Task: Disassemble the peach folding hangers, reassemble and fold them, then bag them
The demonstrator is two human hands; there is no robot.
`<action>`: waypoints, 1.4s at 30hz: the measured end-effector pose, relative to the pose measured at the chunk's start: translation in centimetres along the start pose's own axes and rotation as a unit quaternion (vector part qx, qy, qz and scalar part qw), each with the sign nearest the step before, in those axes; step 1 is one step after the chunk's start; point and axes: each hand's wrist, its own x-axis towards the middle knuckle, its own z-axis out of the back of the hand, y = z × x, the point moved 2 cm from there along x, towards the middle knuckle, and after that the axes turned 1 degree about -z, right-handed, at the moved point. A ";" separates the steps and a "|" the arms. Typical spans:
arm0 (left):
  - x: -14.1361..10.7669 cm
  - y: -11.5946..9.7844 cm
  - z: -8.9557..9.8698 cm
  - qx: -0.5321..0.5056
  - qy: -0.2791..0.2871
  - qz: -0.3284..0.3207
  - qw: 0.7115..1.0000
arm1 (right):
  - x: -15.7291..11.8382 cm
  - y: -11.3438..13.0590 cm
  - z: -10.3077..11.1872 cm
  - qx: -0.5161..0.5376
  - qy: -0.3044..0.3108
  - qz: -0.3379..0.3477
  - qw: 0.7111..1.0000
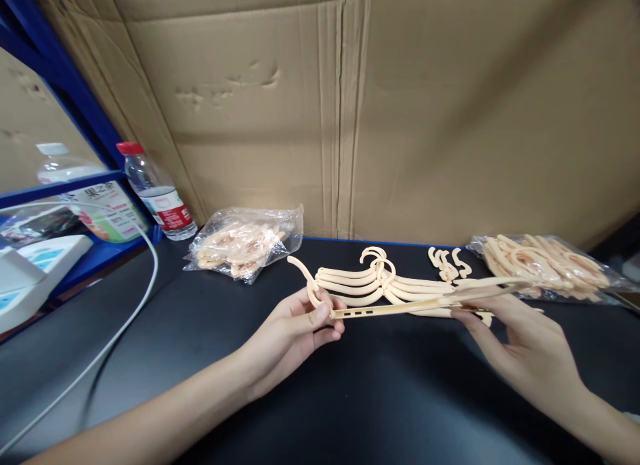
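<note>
A beige plastic hanger piece (387, 310) is held level above the black table. My left hand (300, 325) pinches its left end, where a curved beige hook (300, 270) sticks up and to the left. My right hand (515, 331) grips the wider right part of the piece between thumb and fingers. Behind it, several beige hangers (350, 283) lie overlapping on the table, their hooks pointing away from me. To the right of them are several loose small hooks (445, 263). How the held hook joins the piece is partly hidden by my left fingers.
A clear bag of beige parts (243, 241) lies at the back left, another bag (550, 265) at the right. A red-capped bottle (163, 198) stands beside the blue shelf (95, 258). A white cable (127, 315) crosses the left side. Cardboard (270, 118) rises behind the table (350, 411).
</note>
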 end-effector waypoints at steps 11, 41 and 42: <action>-0.1 0.6 0.2 0.016 -0.030 0.036 0.999 | -0.2 1.1 0.6 0.107 0.038 -0.005 0.994; -0.7 -0.1 -0.3 0.076 -0.140 -0.091 0.983 | 0.1 3.7 0.4 0.030 0.012 -0.003 0.999; -0.7 0.0 -0.3 0.071 -0.146 -0.094 0.982 | 0.0 3.6 0.3 0.030 0.013 -0.005 0.999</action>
